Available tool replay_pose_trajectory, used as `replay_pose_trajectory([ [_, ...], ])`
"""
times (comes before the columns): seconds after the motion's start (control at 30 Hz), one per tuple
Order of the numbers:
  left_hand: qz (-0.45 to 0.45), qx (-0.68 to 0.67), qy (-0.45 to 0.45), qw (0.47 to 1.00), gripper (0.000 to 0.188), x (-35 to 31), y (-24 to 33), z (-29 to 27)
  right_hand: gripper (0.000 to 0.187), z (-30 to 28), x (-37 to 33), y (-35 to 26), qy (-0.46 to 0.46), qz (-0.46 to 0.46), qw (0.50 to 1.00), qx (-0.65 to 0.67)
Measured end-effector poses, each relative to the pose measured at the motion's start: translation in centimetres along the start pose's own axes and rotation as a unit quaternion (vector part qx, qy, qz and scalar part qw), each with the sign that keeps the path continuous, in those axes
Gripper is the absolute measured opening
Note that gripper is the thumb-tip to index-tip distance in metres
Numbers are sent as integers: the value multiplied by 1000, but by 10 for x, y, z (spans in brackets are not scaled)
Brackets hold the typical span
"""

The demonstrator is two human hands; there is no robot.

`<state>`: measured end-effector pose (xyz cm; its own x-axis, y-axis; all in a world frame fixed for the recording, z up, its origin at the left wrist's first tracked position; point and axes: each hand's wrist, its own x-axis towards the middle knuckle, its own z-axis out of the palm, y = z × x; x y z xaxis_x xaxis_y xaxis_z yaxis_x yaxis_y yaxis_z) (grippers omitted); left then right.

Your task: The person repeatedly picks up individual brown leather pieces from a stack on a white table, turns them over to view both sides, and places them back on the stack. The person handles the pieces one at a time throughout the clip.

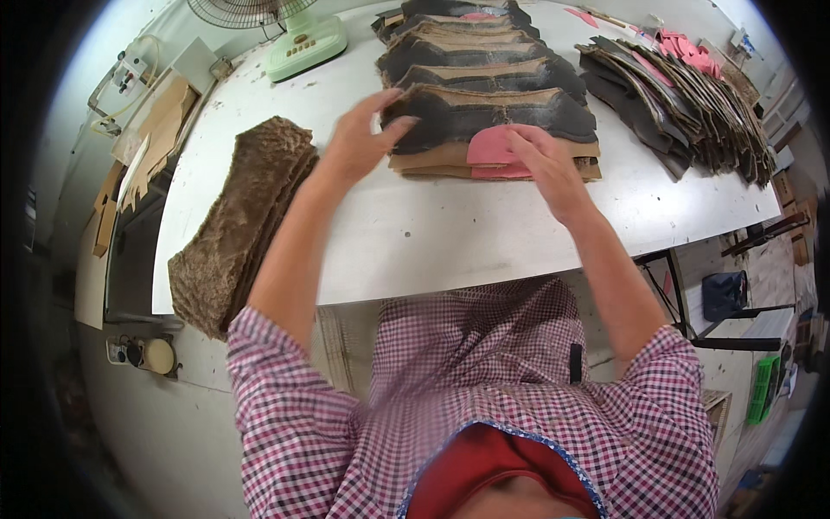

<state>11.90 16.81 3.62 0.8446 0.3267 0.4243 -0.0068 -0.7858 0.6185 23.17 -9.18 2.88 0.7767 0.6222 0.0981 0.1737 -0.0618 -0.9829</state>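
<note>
In front of me on the white table lies a row of overlapping dark grey shoe-upper-like pieces [441,124] with brown fuzzy edges. A curved pink piece [488,149] rests on the nearest one, over the tan layers [432,161] at its front edge. My right hand [546,166] pinches the pink piece near its upper right side, its fingers pressed together. At the left end of the nearest dark piece is my left hand [365,138], its thumb and fingers spread and holding nothing. A stack of brown furry pieces [246,212] lies left of my left forearm.
At the right stands a fanned stack of dark, fuzzy-edged pieces [674,108], with a heap of pink pieces [687,54] behind it. A pale green fan [304,48] sits at the back left. Cardboard sheets [160,138] lean beyond the table's left edge.
</note>
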Motion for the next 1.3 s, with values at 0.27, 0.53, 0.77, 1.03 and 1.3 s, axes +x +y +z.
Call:
replay_pose_trajectory([
  [0.27, 311, 155, -51, 936, 22, -67, 94, 84, 44, -2, 16, 21, 16, 115, 979, 165],
  [0.53, 126, -188, 82, 971, 20, -138, 104, 57, 29, -43, -84, 2, 63, 35, 985, 157],
  [0.77, -246, -753, -63, 607, 58, -120, 110, 70, 36, -16, -120, -35, -136, 96, 965, 204],
  [1.03, -245, -805, -8, 541, 50, -132, 120, 76, 70, 14, -125, -18, 33, -165, 970, -174],
  [1.3, -251, -669, -22, 699, 39, -143, 128, 74, 33, 27, -131, -25, -2, -39, 999, -31],
])
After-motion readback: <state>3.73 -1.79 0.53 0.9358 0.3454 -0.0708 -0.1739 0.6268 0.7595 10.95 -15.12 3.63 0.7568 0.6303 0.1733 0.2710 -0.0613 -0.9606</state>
